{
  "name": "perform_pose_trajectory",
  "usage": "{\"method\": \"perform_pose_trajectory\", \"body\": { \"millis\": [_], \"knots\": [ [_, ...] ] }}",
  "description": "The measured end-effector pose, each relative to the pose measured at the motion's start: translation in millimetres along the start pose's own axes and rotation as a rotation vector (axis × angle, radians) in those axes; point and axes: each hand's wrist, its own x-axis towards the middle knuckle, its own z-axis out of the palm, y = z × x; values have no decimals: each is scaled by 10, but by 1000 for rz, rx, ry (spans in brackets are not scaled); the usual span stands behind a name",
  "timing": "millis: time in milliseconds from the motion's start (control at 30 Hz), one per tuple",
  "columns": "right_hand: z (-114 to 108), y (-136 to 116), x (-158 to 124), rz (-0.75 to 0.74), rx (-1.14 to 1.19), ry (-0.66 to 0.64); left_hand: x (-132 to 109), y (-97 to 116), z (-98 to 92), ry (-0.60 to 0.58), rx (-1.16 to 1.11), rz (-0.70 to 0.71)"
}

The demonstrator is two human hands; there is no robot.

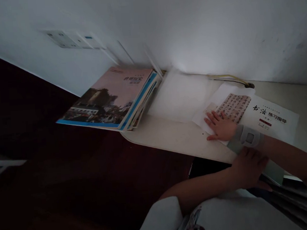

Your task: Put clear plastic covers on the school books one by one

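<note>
Head camera view, tilted and rather dim: the right hand [222, 126] lies palm down on a white booklet [271, 115], its fingers spread apart and open, gripping nothing. The booklet rests flat on the pale desk [171, 139], toward the right, with large dark Chinese characters printed on its cover and a tan panel of calligraphy [235, 105] just beyond the fingertips. A light wristband [246, 135] with a squarish face circles the right wrist.

The left hand [246, 168] reaches across from below and sits just under the right wrist, near the desk's front edge. Its fingers are bent and in shadow, beside a green sheet or cover [274, 173]; whether they grip it or only rest there, I cannot tell.

Left of the booklet lies a blank white sheet or book [181, 95], and beside that, at the desk's rounded left end, a stack of books [110, 97]. The top one has a pinkish cover with a picture of buildings and a blue lower border. A yellow cord [226, 75] runs along the back of the desk against the white wall [194, 28], which carries a socket panel [66, 38] above the stack.
</note>
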Motion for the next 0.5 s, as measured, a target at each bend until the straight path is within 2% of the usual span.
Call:
{"method": "perform_pose_trajectory", "body": {
  "millis": [200,333,400,500],
  "knots": [
    [-22,-55,226,46,43,26,95,84,8,-26,-25,61],
    [-138,-19,139,14,40,-17,121,39,-101,-33,-62,59],
    [-214,133,-4,-16,34,-6,130,-60,-201,-59,-61,62],
    [-319,555,-221,26,12,114,136,-253,-335,-101,-6,23]
  ]
}}
